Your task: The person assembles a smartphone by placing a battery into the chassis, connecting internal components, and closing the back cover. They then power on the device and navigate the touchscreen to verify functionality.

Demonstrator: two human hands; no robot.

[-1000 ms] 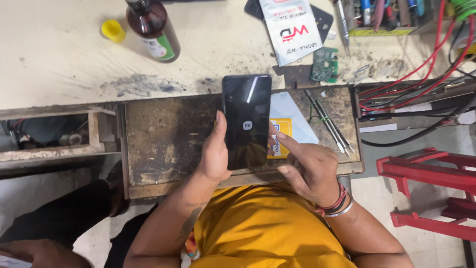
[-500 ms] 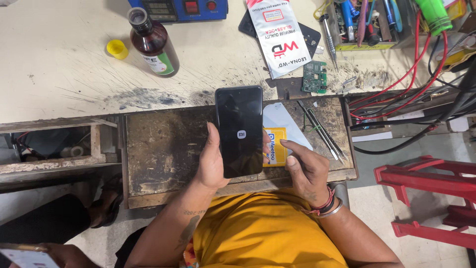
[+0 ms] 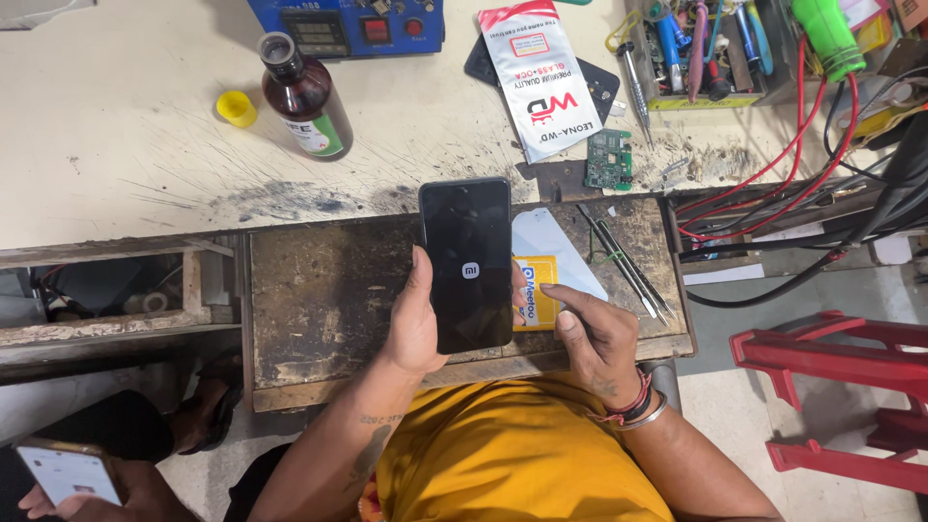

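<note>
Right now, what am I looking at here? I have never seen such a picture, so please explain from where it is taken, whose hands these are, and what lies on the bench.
There is no machine here. The picture comes from a camera worn on a person's head, looking down at their own two bare hands over a worn workbench.

The left hand holds a dark smartphone upright, its screen black with a small white logo. The right hand touches the phone's right edge.

Under the phone lies a white and yellow packet, and beside it metal tweezers. Further back stand a brown bottle with its yellow cap off, a small green circuit board, a white and red pouch and red cables.

At the bottom left, another person's hand holds a second phone.
</note>
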